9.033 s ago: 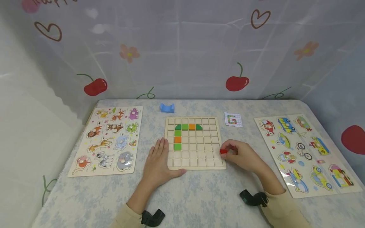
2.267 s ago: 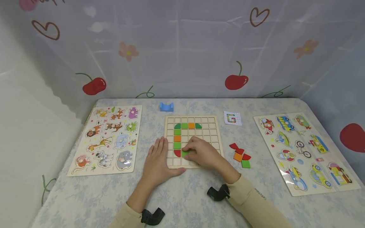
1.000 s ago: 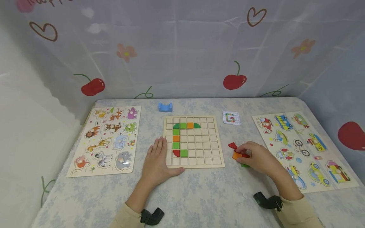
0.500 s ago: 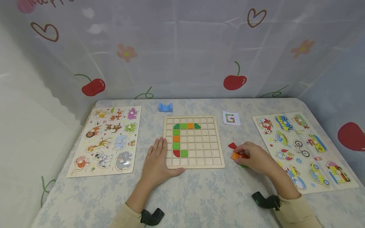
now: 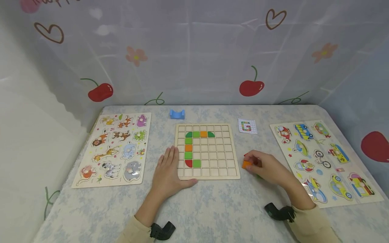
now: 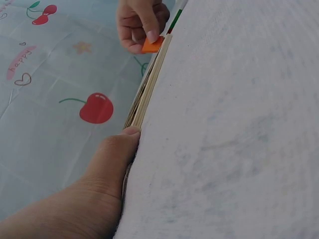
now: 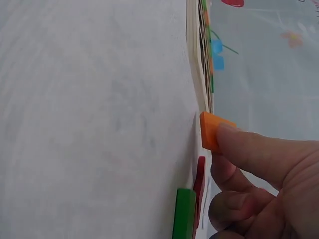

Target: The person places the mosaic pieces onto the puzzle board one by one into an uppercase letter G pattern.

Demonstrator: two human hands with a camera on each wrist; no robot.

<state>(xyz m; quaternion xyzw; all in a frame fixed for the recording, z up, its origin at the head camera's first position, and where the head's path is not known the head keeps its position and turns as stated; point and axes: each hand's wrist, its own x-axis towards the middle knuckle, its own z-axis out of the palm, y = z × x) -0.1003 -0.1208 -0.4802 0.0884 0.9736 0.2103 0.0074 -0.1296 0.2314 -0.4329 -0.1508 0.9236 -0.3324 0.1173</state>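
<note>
A wooden grid board (image 5: 212, 172) lies mid-table, with green, orange and red tiles set along its top, left and lower left cells. My left hand (image 5: 165, 175) rests flat at the board's left side, fingers straight, thumb along its front edge. Right of the board, my right hand (image 5: 267, 168) pinches an orange square tile (image 5: 246, 164) between thumb and fingers. The right wrist view shows this orange tile (image 7: 212, 132) lifted off the table. Below it there sit a green tile (image 7: 184, 214) and a red tile (image 7: 200, 174), mostly covered by the hand in the head view.
An animal puzzle board (image 5: 112, 152) lies at the left and a vehicle puzzle board (image 5: 325, 162) at the right. Behind the grid board are a small blue block (image 5: 177, 114) and a pattern card (image 5: 247, 126) showing a tiled G.
A red quarter tile and a green square were added at the board's lower left. Since half a second ago, the right hand has drawn the orange tile slightly left. The left hand stays put.
</note>
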